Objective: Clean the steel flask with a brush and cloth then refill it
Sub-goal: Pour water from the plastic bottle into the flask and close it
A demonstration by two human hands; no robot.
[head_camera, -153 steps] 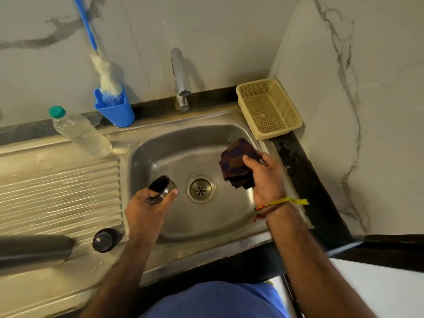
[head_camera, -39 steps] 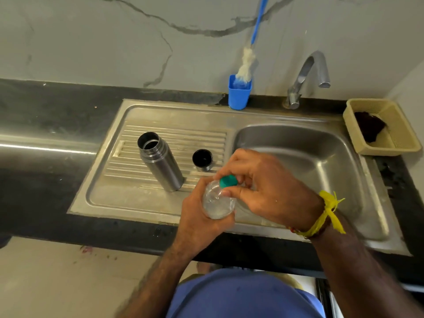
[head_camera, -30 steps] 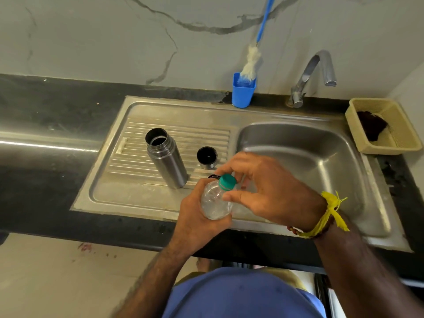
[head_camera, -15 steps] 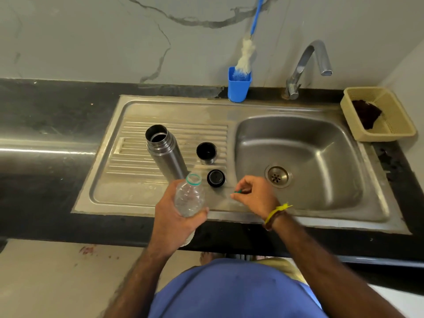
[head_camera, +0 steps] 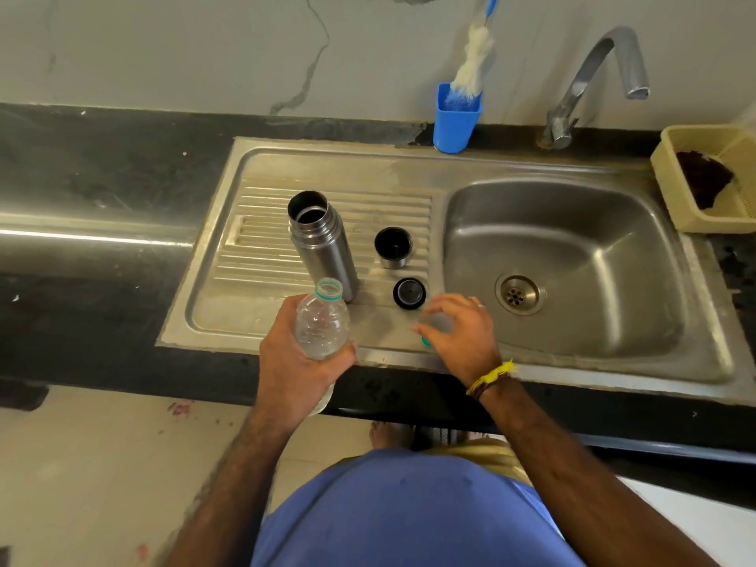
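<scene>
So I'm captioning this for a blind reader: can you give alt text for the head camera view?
A person's left hand grips an uncapped plastic water bottle beside an open steel flask standing on a sink's draining board, while the right hand sets the green cap down. The flask's cup and stopper sit nearby; a brush stands in a blue holder.

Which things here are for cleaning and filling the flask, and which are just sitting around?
For the job: steel flask, water bottle, bottle cap, flask cup, flask stopper, brush, cloth.

Just there: tap, blue holder, basket.
</scene>
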